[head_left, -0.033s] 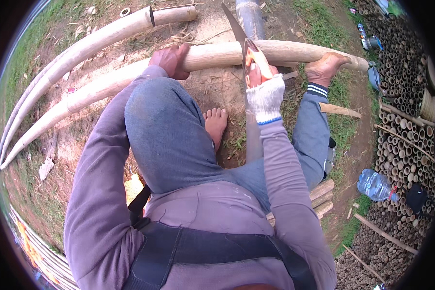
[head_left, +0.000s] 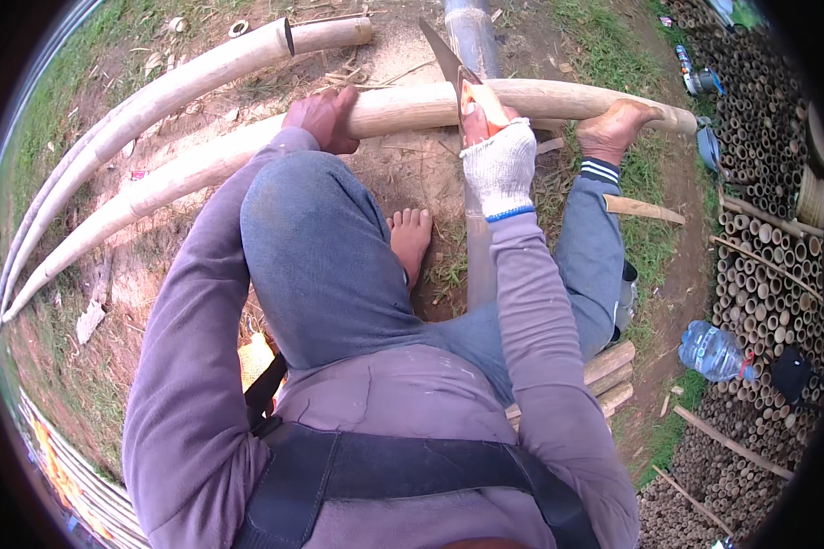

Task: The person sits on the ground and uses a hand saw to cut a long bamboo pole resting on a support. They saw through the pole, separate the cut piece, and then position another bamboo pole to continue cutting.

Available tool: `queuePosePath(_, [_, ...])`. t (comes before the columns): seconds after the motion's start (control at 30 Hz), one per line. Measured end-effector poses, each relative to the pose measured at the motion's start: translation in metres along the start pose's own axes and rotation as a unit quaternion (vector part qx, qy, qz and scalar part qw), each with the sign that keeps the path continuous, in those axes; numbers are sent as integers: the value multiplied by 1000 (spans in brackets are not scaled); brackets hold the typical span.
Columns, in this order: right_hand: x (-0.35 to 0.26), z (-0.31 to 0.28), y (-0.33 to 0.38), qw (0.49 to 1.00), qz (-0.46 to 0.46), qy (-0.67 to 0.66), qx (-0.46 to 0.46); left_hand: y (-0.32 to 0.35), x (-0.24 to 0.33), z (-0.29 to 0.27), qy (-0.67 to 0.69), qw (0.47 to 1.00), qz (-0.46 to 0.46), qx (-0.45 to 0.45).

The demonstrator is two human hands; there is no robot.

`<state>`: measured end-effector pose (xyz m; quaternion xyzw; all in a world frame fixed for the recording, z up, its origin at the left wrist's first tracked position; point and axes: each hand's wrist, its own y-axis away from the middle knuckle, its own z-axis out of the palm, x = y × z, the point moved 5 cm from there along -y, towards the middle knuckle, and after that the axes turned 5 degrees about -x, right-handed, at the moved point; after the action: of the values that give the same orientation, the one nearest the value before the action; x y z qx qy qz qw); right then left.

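A long pale bamboo pole runs across in front of me, resting over a grey pole on the ground. My left hand is closed round the bamboo beside my raised knee. In a white knitted glove that leaves fingertips bare, my right hand grips the orange handle of a hand saw. The saw's blade stands across the bamboo near the grey pole, its tip pointing away from me. How deep it has cut is hidden. My bare right foot presses on the bamboo's right part.
More bamboo poles lie at the upper left. Many stacked bamboo pieces fill the right side, with a clear plastic bottle among them. Short cut lengths lie by my right leg. Pale sawdust covers the soil beyond the pole.
The saw and my right hand have drawn back slightly toward me. My left hand and foot stay in place on the bamboo.
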<state>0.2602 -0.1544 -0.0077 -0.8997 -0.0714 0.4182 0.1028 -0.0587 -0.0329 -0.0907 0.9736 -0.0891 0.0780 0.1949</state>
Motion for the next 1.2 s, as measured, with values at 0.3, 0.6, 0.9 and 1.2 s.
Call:
queuePosePath(0.3, [-20,-77,143,996,56,-59,-44,-4,-14,9,-13,1000,-18,-14])
queuePosePath(0.6, [-3,46,-88,999,40,6,21,-4,1,-6,-13,999,-8,-34])
queuePosePath(0.9, [-9,-78,162,992,81,-77,-50,-1,-8,11,-19,1000,-14,-7])
queuePosePath(1.2, [3,40,-76,999,6,3,33,-7,-4,1,-20,1000,-9,-10])
